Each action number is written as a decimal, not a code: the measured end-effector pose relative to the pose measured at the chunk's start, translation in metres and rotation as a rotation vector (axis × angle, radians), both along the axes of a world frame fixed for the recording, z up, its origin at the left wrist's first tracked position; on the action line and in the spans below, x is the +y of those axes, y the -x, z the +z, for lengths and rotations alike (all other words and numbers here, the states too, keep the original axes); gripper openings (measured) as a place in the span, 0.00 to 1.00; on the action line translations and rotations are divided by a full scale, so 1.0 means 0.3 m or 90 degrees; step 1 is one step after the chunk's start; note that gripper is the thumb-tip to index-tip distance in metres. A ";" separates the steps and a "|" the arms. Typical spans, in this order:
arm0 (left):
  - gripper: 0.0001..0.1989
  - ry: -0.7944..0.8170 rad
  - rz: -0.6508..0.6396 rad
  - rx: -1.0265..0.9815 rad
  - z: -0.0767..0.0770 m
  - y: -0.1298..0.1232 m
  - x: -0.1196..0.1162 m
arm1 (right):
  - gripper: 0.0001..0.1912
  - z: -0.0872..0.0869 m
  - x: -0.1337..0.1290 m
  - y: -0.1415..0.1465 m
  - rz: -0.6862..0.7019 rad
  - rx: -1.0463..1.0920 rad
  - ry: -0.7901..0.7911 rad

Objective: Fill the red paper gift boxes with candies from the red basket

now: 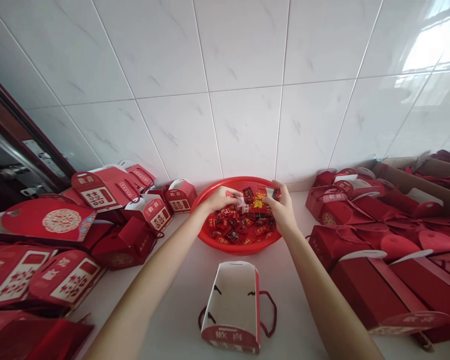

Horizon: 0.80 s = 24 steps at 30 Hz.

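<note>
My left hand [223, 199] pinches a small candy in a pale pink and white wrapper [241, 201] above a red plastic basket [243, 248]. My right hand [284, 209] has its thumb over a red packet with yellow print [261, 200], gripping it at the basket's right side. Under both hands lies a pile of red-wrapped candies [234, 231]. In front of the basket stands an open gift box [233, 295], white inside, with dark red cord handles. Nothing lies inside that box.
Red gift boxes [97, 192] are heaped on the left. More red boxes [367, 290] stand in rows on the right, beside a cardboard carton [405, 165]. White wall tiles [243, 130] rise behind the basket. A metal door handle [11, 155] is at far left.
</note>
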<state>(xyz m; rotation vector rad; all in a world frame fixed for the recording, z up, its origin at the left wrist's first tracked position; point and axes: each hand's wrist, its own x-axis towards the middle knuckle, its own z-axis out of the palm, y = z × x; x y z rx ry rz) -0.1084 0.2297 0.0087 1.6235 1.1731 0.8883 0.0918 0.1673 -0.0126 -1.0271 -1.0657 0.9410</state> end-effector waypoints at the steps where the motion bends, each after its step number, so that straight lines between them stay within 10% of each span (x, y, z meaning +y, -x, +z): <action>1: 0.12 0.005 0.009 -0.027 0.016 -0.008 -0.015 | 0.35 -0.003 0.001 -0.003 -0.002 -0.021 -0.021; 9: 0.18 0.020 0.108 -0.232 0.088 -0.094 -0.196 | 0.12 0.024 -0.021 -0.007 0.123 -0.150 -0.147; 24: 0.23 0.001 0.158 -0.289 0.071 -0.108 -0.370 | 0.16 0.127 -0.120 0.031 0.145 -0.157 -0.169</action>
